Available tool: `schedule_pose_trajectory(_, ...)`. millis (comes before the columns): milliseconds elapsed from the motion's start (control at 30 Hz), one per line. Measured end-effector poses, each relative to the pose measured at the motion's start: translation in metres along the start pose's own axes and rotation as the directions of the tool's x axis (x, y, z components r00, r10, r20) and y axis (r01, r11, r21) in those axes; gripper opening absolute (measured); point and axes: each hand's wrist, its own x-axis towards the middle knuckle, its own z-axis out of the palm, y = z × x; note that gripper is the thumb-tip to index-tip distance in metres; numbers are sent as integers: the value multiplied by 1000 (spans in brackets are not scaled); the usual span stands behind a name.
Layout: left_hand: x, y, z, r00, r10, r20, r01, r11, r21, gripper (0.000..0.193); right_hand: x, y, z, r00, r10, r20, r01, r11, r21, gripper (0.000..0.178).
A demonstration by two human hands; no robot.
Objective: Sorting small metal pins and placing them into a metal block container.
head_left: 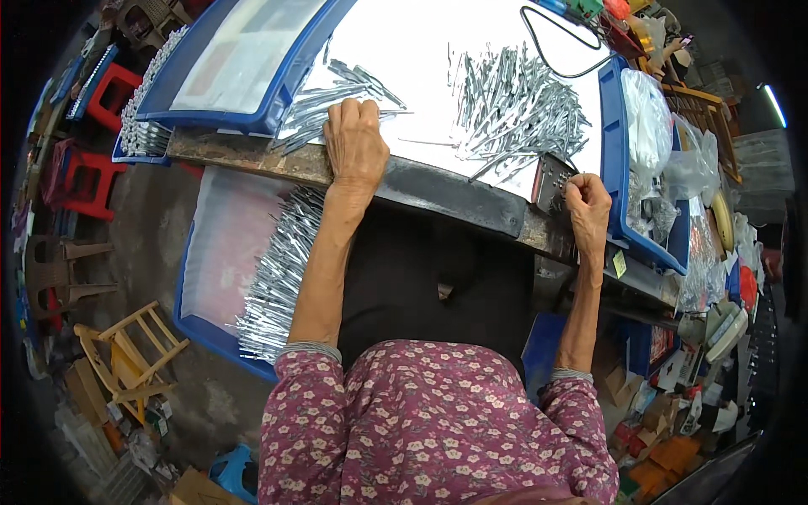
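Observation:
My left hand (357, 145) is at the table's near edge with its fingers curled down over a loose pile of thin grey metal rods (349, 84). Rod ends stick out on both sides of it. At the right, my right hand (589, 206) has thumb and forefinger pinched together beside a small dark block (552, 181) with tiny pale bits on its face. Whatever sits in that pinch is too small to make out. Between the hands, farther back, a bigger heap of grey rods (522, 105) lies on the white tabletop (404, 50).
A blue tray (273, 114) stands left on the table. Below it, another blue tray (189, 290) holds many rods. On the right is a blue bin (619, 160) with clear plastic bags (646, 118). A black cable loop (547, 63) lies behind. Red stools (88, 181) stand left.

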Motion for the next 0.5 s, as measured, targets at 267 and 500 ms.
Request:
schedule_pose_trajectory(267, 3, 4, 0, 983, 115, 142, -129, 988, 90, 16, -6, -12, 4, 994, 108, 16, -107, 935, 338, 7)
schedule_pose_trajectory(500, 5, 14, -3, 918, 344, 199, -338, 939, -63, 14, -12, -30, 16, 992, 100, 73, -122, 899, 420, 9)
